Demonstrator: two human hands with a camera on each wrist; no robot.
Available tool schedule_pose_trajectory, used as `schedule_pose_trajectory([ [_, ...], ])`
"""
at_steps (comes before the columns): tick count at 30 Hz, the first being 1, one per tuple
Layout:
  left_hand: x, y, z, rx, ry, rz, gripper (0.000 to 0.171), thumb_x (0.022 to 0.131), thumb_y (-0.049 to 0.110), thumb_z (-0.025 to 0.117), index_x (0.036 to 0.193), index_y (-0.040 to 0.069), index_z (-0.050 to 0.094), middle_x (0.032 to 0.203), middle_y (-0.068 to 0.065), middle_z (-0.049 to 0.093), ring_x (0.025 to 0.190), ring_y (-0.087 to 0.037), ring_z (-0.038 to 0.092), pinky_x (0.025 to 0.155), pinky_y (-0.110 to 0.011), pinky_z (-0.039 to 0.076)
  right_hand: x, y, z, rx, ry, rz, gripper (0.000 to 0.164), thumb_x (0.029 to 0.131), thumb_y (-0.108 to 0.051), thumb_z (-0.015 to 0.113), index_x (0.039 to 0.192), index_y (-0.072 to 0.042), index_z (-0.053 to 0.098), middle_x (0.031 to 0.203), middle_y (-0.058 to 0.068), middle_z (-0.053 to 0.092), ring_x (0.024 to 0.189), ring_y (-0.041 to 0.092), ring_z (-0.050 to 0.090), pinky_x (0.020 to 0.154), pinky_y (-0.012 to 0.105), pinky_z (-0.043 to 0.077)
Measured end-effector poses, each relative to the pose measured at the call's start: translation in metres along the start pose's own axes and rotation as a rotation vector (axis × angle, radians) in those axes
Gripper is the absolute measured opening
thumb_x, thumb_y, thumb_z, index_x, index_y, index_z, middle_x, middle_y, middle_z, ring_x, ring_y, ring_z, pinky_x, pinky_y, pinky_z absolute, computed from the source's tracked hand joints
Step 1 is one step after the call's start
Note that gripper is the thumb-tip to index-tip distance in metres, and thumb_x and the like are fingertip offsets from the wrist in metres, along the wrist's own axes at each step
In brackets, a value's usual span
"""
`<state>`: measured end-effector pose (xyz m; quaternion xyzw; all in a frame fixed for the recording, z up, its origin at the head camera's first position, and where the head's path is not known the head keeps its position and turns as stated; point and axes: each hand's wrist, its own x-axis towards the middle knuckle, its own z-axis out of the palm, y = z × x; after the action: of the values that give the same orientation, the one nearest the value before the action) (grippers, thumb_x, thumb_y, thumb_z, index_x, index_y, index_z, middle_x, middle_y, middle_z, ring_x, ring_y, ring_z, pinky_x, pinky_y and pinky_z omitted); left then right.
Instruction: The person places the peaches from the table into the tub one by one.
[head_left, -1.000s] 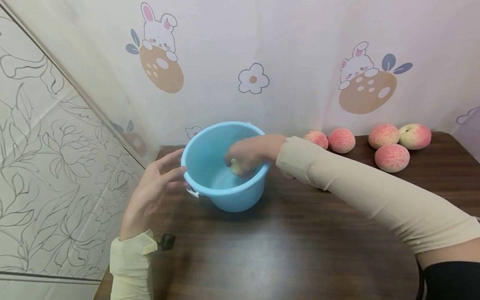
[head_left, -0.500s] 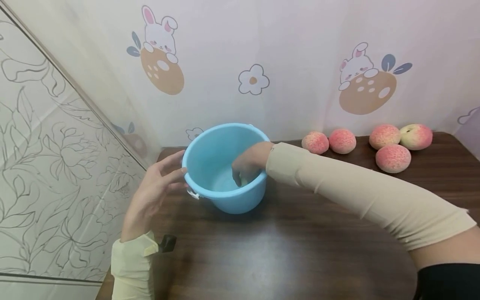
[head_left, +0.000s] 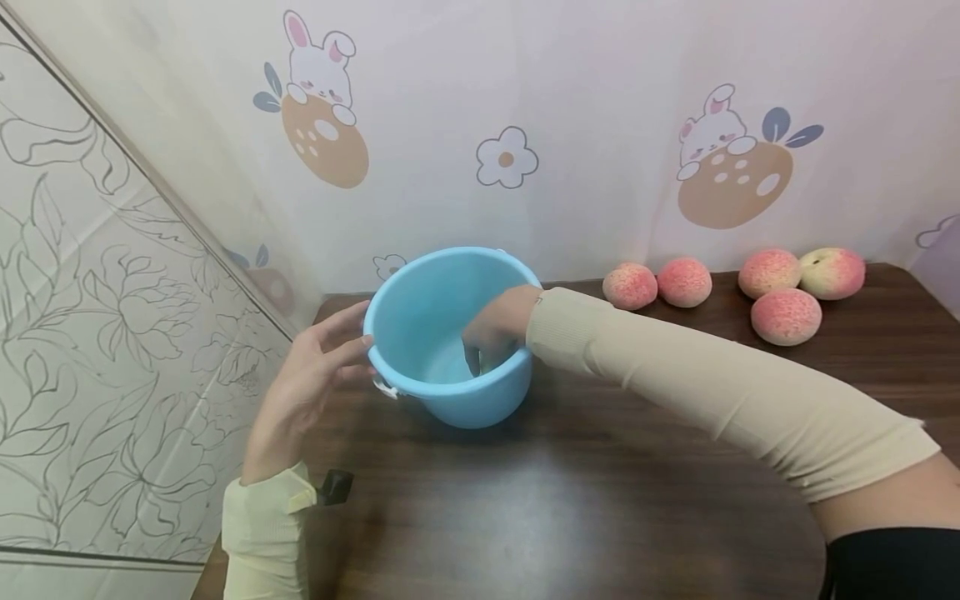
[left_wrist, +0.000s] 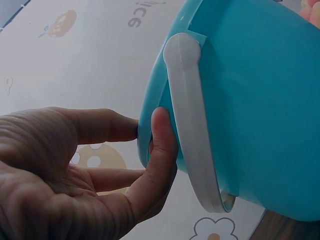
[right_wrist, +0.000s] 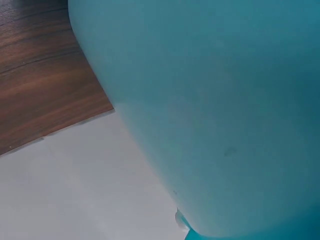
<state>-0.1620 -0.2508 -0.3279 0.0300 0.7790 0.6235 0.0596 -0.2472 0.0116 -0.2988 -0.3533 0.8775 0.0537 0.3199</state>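
Note:
A light blue bucket [head_left: 431, 300] stands on the dark wooden table, its mouth tipped toward me in the head view. At its left rim my left hand [head_left: 315, 367] pinches the edge. The left wrist view shows a finger of that hand under the lip, beside the white handle [left_wrist: 192, 120]. My right hand [head_left: 497, 329] reaches down inside the bucket with bent fingers. A small pale yellow-green patch of what looks like a peach [head_left: 486, 363] shows at those fingers, the rest of it hidden. The right wrist view is mostly filled by the bucket's blue wall [right_wrist: 200, 100].
Several pink peaches lie at the table's back right: a pair [head_left: 684, 282] nearer the bucket, and a cluster [head_left: 786, 317] farther right. Behind them rises a wall covering [head_left: 585, 167] with rabbit prints. A flower-patterned panel [head_left: 112, 333] borders the left side of the table [head_left: 600, 500].
My right hand has gone lower and slightly right inside the bucket, and the pale thing at its fingers shows less. My left hand has stayed at the rim.

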Motion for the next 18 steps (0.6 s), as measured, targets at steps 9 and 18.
schedule_pose_trajectory([
  [9, 0.0, 0.0, -0.001, 0.0, 0.004, 0.002, 0.055, 0.1, 0.009, 0.066, 0.153, 0.007, 0.051, 0.15, -0.015, 0.054, 0.105, -0.017, 0.074, 0.084, -0.032, 0.067, -0.001, 0.003, -0.007, 0.013, -0.042, -0.075, 0.04, 0.098, -0.026, 0.064, 0.137, -0.035, 0.068, 0.142, -0.008, 0.063, 0.125, 0.021, 0.053, 0.107, 0.043, 0.048],
  [18, 0.001, -0.003, -0.002, -0.001, -0.004, 0.016, 0.055, 0.101, 0.01, 0.066, 0.153, 0.006, 0.05, 0.152, -0.017, 0.053, 0.103, -0.02, 0.075, 0.083, -0.032, 0.067, -0.016, 0.009, -0.011, 0.052, 0.017, -0.096, 0.039, 0.099, -0.037, 0.068, 0.138, -0.04, 0.066, 0.15, -0.006, 0.058, 0.133, 0.022, 0.051, 0.113, 0.049, 0.046],
])
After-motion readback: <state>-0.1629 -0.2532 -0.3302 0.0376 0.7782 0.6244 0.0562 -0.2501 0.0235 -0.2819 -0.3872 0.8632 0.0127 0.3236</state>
